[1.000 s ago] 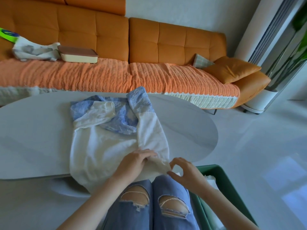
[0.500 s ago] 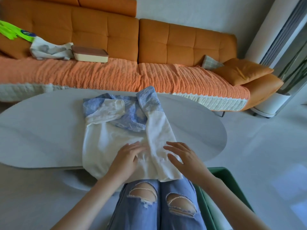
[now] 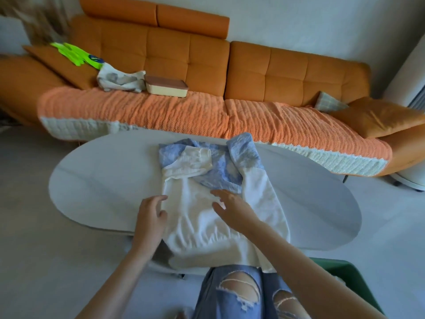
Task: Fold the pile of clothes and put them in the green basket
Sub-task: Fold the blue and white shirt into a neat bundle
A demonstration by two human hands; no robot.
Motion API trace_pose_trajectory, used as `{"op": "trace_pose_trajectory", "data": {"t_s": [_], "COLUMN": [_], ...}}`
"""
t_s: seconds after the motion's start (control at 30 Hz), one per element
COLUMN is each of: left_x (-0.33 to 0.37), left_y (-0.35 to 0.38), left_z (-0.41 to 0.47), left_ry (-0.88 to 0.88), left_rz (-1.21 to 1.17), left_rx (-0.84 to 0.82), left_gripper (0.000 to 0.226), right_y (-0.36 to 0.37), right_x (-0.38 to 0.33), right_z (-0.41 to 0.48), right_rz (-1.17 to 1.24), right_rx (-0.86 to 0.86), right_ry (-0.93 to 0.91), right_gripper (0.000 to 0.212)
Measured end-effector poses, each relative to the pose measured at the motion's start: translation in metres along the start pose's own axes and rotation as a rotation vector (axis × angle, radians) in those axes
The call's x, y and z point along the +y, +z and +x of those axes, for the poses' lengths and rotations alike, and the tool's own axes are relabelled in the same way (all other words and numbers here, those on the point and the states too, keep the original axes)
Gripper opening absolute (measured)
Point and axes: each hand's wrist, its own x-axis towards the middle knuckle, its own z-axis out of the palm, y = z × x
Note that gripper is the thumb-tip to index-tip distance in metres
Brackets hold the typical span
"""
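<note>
I am seeing both hands in the head view, reaching out over the near part of the worktop [image 3: 103, 180]. The left hand [image 3: 150, 217] is sitting at the left edge of the white and blue shirt [image 3: 195, 203], fingers loosely spread and gripping nothing; I cannot tell whether the fingertips are touching the cloth. The right hand [image 3: 232, 208] is lying over the middle of the shirt with fingers stretched out and apart, also holding nothing.

The shirt is lying flat on the worktop, its blue collar end pointing far, sleeves folded in across the front, and its white hem hanging over the near edge above the torn jeans [image 3: 236, 293]. The green basket [image 3: 340, 270] is showing at the near right, on the floor beside the right knee, mostly hidden by the right forearm.

Beyond the worktop an orange sofa [image 3: 253, 65] is running across the view, carrying a crumpled cloth [image 3: 119, 80], a lidded box [image 3: 166, 86] and a cushion [image 3: 377, 116].
</note>
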Motion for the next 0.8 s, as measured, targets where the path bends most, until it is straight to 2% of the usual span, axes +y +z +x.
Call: {"op": "trace_pose_trajectory", "data": {"t_s": [0.13,0.23,0.27,0.33,0.4,0.63,0.67,0.77,0.8], "left_x": [-0.005,-0.013,-0.018,-0.012,-0.002,-0.013,-0.014,-0.016,-0.017], "left_y": [-0.010,-0.004,0.002,0.007,0.010,0.019,0.020,0.020,0.018], "left_z": [0.049,0.093,0.106,0.115,0.111,0.094,0.094,0.092,0.091], "left_ry": [-0.224,-0.404,-0.420,-0.376,-0.328,-0.228,-0.211,-0.193,-0.194], "left_rz": [-0.033,-0.093,-0.084,0.035,0.150,0.312,0.329,0.299,0.259], "left_rx": [-0.065,-0.171,-0.194,-0.270,-0.274,-0.079,-0.080,-0.128,-0.164], "left_gripper": [0.045,0.045,0.052,0.053,0.038,0.037,0.038,0.035,0.032], "right_y": [0.019,0.032,0.037,0.042,0.045,0.078,0.083,0.085,0.081], "right_x": [-0.050,-0.077,-0.082,-0.087,-0.088,-0.097,-0.098,-0.096,-0.094], "right_z": [0.072,0.122,0.138,0.167,0.192,0.235,0.236,0.239,0.241], "right_rz": [-0.054,-0.040,-0.037,-0.024,-0.050,-0.255,-0.260,-0.248,-0.222], "right_rx": [-0.025,-0.059,-0.072,-0.083,-0.118,-0.128,-0.110,-0.064,-0.068], "right_ry": [-0.036,0.009,0.044,0.124,0.180,0.223,0.220,0.140,0.133], "right_gripper": [0.048,0.046,0.044,0.040,0.041,0.074,0.070,0.035,0.032]}}
